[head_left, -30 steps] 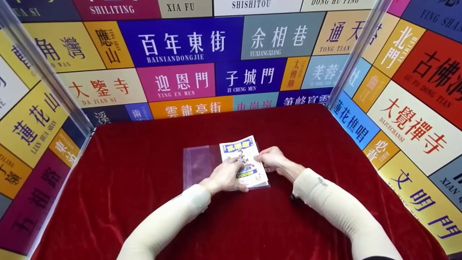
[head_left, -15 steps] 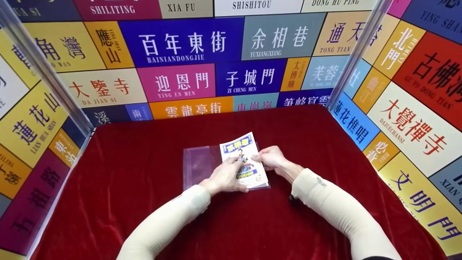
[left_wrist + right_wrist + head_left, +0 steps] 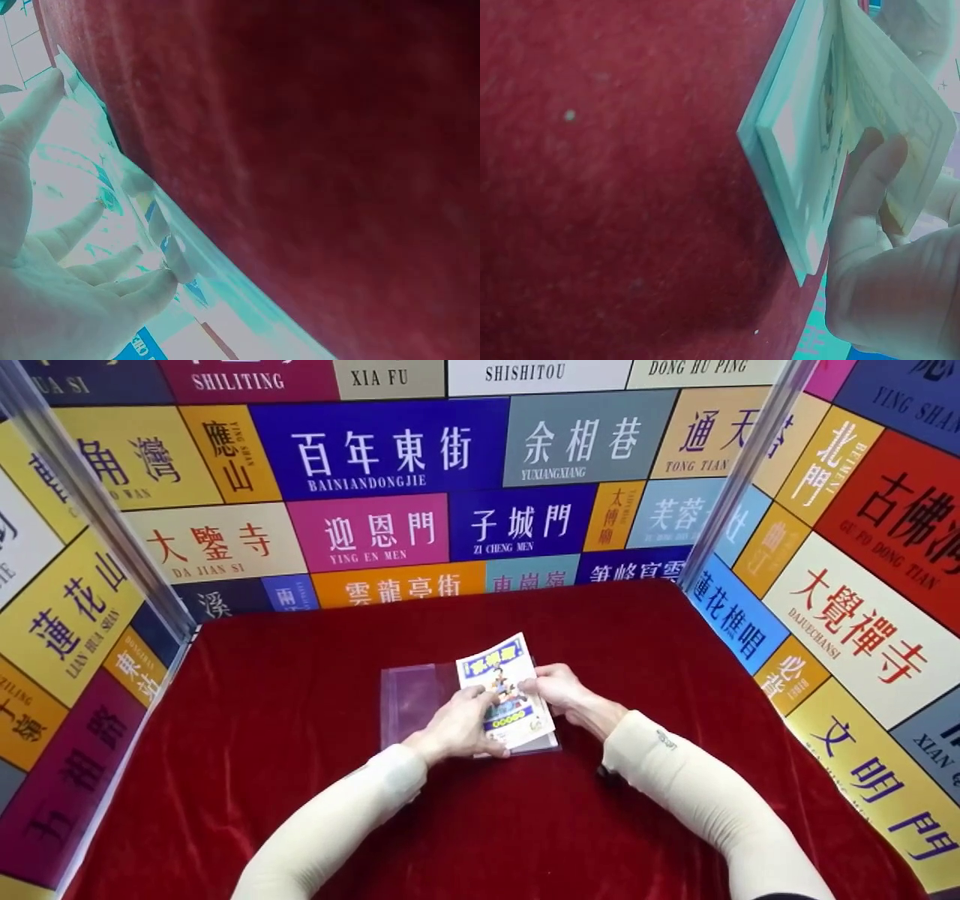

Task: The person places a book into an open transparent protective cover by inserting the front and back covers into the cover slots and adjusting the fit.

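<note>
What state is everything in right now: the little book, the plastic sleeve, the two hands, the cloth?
Booklet: front cover lifted at its right edge, the rest lying flat.
Clear plastic cover: spread flat under the booklet, its left part bare.
Left hand: fingers spread, pressing on the booklet.
Right hand: fingers curled under the raised cover, holding it up.
Red velvet cloth: laid smooth over the table.
</note>
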A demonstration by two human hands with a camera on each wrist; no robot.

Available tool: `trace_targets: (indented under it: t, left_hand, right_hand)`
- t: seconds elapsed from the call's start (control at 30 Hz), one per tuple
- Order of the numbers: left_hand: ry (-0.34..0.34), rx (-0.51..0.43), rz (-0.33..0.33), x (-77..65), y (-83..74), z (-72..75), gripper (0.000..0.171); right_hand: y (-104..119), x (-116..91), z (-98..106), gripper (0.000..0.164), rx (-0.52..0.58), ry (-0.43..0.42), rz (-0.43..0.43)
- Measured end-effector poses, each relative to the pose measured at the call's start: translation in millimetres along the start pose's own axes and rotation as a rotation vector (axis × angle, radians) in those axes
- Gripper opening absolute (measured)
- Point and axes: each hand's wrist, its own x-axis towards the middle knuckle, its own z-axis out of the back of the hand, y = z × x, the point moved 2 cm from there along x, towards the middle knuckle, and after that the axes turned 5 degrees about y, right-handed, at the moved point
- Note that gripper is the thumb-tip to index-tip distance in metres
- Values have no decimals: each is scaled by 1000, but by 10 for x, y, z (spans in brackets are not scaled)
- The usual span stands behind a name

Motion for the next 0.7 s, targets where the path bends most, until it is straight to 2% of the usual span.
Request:
trace_targets:
  t: [0.37,0.47,0.7]
  left_hand:
    - [-26,-3,29,-146,257,146,81]
    - [-45,25,81,-192,327,186,79]
    - [-80,125,253,-265,458,223,79]
  right_hand:
    - [97,-24,-85,48,44,61,103]
    - [107,-26,-95,49,47,68,125]
    - [109,-36,-124,50,26,65,157]
